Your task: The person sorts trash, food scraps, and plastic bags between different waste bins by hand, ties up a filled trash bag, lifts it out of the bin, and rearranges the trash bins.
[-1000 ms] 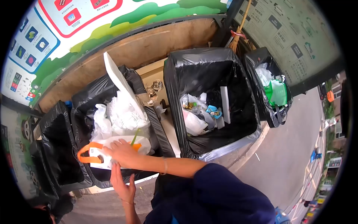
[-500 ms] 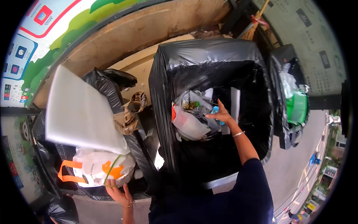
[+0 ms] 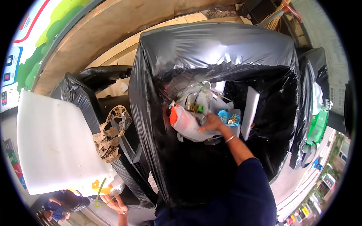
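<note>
My right hand [image 3: 213, 126] reaches into the large black-lined bin [image 3: 218, 41], its fingers on a whitish plastic bag [image 3: 186, 122] with a red patch; what the fingertips grip is hard to make out. Beside it lie a blue wrapper [image 3: 229, 118] and an upright white foam strip [image 3: 250, 113]. Low on the left, my left hand [image 3: 115, 203] is at the lower edge of a white and orange bag [image 3: 100, 186], its fingers partly hidden by it. A thin green strand [image 3: 100, 194] hangs there. A large white foam sheet [image 3: 56, 143] covers much of the left bin.
Crumpled brown printed paper [image 3: 111, 137] lies at the left bin's edge. A smaller bin at the right holds a green bag [image 3: 317, 127]. A broom [image 3: 275, 19] leans at the top right. Another person [image 3: 56, 209] is at the lower left.
My right hand left the orange-handled bag, moved into the large bin and came down onto the whitish bag. The view moved rightward and closer; my left hand stays by the orange-handled bag.
</note>
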Demonstrator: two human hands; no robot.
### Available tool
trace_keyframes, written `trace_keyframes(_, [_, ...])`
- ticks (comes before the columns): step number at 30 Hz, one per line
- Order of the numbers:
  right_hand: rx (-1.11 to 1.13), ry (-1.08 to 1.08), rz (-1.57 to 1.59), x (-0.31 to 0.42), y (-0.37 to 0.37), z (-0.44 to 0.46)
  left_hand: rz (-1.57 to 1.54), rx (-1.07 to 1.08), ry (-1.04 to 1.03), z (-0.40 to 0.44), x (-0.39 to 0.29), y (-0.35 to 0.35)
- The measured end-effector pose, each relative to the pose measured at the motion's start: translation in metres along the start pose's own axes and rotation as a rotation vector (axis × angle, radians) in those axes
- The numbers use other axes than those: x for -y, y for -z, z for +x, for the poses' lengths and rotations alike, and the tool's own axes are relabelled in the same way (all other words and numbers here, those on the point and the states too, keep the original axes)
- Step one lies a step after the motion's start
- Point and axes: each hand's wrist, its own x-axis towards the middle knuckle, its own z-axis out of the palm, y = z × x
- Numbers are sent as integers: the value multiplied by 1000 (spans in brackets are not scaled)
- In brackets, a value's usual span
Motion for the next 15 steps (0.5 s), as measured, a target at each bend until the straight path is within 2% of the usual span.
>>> trace_keyframes(2, [-225, 182, -71, 13, -31, -21, 4, -8, -12, -1, 7, -1])
trace_keyframes(5, [-246, 62, -174, 49, -56, -49, 52, -76, -62, -2, 12, -5])
trace_keyframes(8, [-525, 67, -220, 56, -97, -45, 130, -183, -99, -7, 20, -12])
trace_keyframes(10, [-589, 24, -255, 61, -107, -35, 126, -245, -107, -12, 27, -15])
trace_keyframes(13, [-773, 11, -249, 57, -113, -6, 76, 22, -23, -12, 29, 2])
trace_keyframes(15, [-770, 11, -280, 49, -110, 8, 191, 17, -58, -21, 47, 5])
